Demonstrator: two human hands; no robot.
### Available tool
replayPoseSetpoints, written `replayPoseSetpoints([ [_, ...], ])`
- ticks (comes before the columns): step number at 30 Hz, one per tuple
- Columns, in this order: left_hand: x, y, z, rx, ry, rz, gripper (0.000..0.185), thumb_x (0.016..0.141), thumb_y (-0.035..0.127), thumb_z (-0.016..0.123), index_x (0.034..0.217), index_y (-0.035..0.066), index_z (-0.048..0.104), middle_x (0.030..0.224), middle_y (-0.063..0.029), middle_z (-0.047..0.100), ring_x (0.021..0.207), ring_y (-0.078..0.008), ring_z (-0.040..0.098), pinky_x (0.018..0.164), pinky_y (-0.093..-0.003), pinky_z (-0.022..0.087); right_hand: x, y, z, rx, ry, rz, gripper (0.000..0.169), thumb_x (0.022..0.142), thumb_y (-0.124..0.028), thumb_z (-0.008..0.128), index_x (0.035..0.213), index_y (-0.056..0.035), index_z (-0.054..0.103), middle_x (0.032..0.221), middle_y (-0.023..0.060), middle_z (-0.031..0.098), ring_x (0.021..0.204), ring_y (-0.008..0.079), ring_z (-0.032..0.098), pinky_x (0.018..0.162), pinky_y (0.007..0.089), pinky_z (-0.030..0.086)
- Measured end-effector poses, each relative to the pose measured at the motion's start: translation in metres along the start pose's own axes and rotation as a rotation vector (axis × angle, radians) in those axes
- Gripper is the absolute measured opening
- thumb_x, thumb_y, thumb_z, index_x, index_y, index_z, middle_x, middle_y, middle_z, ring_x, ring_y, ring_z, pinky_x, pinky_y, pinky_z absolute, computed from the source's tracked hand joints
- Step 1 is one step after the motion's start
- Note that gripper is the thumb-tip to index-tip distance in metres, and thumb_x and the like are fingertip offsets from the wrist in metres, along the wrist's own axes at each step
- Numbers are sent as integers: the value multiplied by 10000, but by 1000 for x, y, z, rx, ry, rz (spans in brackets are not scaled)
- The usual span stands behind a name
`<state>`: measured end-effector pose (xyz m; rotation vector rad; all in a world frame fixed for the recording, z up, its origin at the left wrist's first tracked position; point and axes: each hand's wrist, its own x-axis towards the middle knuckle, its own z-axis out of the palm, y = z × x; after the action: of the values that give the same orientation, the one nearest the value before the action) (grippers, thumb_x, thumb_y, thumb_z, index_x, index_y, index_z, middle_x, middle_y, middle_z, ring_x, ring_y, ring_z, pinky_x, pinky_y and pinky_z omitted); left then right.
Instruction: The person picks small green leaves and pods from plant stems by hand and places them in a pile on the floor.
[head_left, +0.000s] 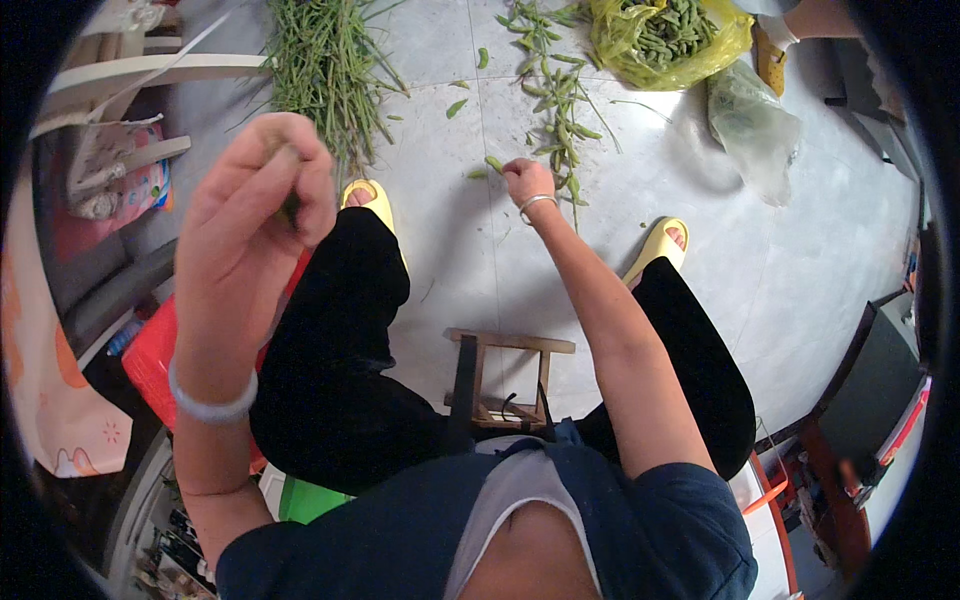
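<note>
My left hand (259, 202) is raised at the left, close to the camera and slightly blurred. Its fingers are curled around a green plant piece (291, 207), mostly hidden, perhaps a pod. Down at the floor, my right hand (529, 182) pinches a green bean pod (493, 163) at its fingertips. Another pod (477, 174) lies just left of those fingers. Right beside this hand, bean stalks with pods (562, 120) stretch away across the tiles. Beyond my left hand is a heap of stripped-looking green stalks (322, 82).
A yellow plastic bag (622, 52) full of pods (679, 34) sits at the far right, beside a clear plastic bag (754, 135) and another person's yellow shoe (770, 64). Loose pods (456, 109) dot the floor. A wooden stool (517, 345) stands between my legs; a red plastic object (154, 367) is at left.
</note>
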<state>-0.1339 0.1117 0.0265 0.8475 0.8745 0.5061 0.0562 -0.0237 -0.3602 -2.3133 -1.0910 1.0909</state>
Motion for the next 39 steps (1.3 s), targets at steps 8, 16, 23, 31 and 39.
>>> replayPoseSetpoints([
  [8, 109, -159, -92, -163, 81, -329, 147, 910, 136, 521, 1022, 45, 554, 843, -4, 522, 710, -108, 470, 633, -224, 391, 17, 9, 31, -493, 133, -324, 165, 754, -207, 627, 877, -108, 581, 877, 105, 589, 859, 288, 587, 704, 411, 475],
  [16, 104, -278, -108, -27, 64, -647, 112, 905, 131, 503, 967, 58, 561, 799, 11, 520, 688, -82, 463, 607, -219, 380, 16, 13, 22, -560, 136, -389, 122, 727, -199, 600, 767, -84, 605, 783, 120, 623, 722, 290, 618, 679, 400, 477],
  [23, 109, -283, -102, 63, 51, -642, 118, 898, 134, 506, 962, 55, 566, 798, 15, 524, 689, -74, 466, 611, -211, 381, -3, 12, 25, 95, 230, 49, 184, 747, -228, 618, 710, -50, 646, 732, 160, 655, 653, 349, 628, 629, 410, 508],
  [31, 102, -298, -103, 98, -2, -714, 101, 917, 155, 511, 945, 72, 561, 792, 19, 523, 698, -79, 469, 618, -215, 384, -6, -6, 47, -154, 144, -267, 169, 739, -203, 659, 822, -75, 588, 793, 111, 593, 752, 303, 595, 639, 408, 491],
  [39, 105, -305, -110, 9, 91, -654, 150, 914, 174, 502, 963, 42, 553, 831, -18, 549, 715, -101, 521, 603, -218, 418, 4, -24, 46, -96, 102, -324, 96, 752, -157, 628, 753, -62, 610, 779, 130, 599, 753, 308, 591, 651, 410, 486],
])
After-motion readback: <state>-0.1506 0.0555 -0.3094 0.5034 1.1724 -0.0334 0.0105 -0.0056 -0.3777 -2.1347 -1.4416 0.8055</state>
